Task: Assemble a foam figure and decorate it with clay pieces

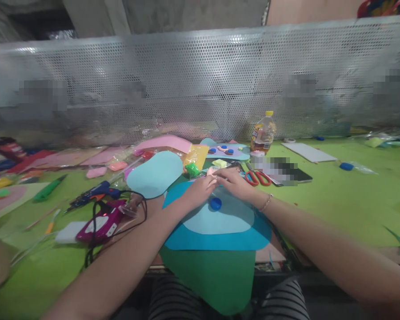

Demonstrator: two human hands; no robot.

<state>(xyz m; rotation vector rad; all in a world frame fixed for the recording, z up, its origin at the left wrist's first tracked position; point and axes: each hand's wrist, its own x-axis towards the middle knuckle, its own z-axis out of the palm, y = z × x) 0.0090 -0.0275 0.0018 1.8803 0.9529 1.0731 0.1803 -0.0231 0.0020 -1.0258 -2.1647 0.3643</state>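
Piece of pale-pink material (211, 172), small, pinched between the narrowed fingertips of the left hand (202, 190) and right hand (236, 183); its long axis cannot be told. Blue disc (215, 204) lies bodyward of both, on light-blue sheet (231, 220).

From where I stand, the table (336, 200) runs back to a screen (200, 89). At its near middle, paper sheets (220, 242) lie stacked, a disc (215, 204) on the top one. To their left sits a glue gun (96, 191), a power socket (102, 226) just before it. Behind and right of the stack stands a bottle (264, 133), scissors (258, 178) before it, a card (309, 152) farther right
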